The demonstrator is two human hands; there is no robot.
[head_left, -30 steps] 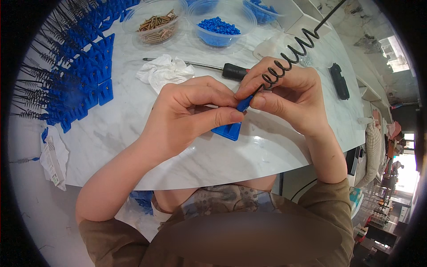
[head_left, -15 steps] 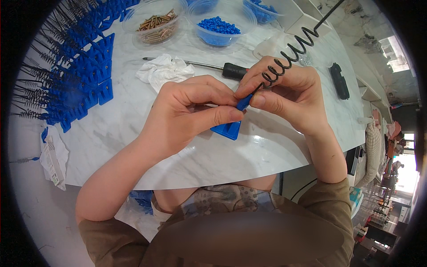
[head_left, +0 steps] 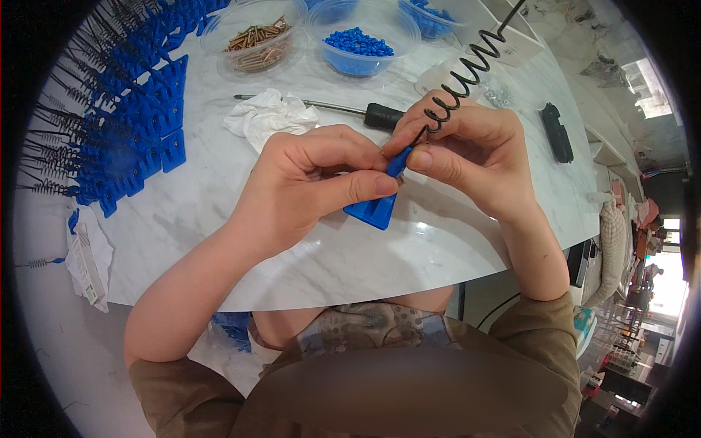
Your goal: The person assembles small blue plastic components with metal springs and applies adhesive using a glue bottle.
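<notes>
Over the front middle of the table, my left hand (head_left: 310, 171) pinches a blue plastic clip (head_left: 374, 212) between thumb and fingers. The wide end of the clip points down toward me. My right hand (head_left: 475, 150) is closed around the clip's narrow upper end, thumb and forefinger meeting beside it. A black coiled wire (head_left: 461, 82) rises from that end, slanting up and right past my right fingers. Fingers hide the joint between wire and clip in part. Just beyond my hands lie a screwdriver (head_left: 382, 117) with a black handle and a crumpled white tissue (head_left: 274, 120).
Clear tubs at the back hold copper-coloured pins (head_left: 255, 44) and small blue pieces (head_left: 358, 42). Rows of blue clips with black coils (head_left: 146, 124) cover the left side. A black folded tool (head_left: 557, 133) lies at right; a white paper packet (head_left: 89, 259) is at the left edge.
The black coiled wire has tilted to the left and stands steeper. More of the blue clip shows between my hands. My right hand has shifted slightly left.
</notes>
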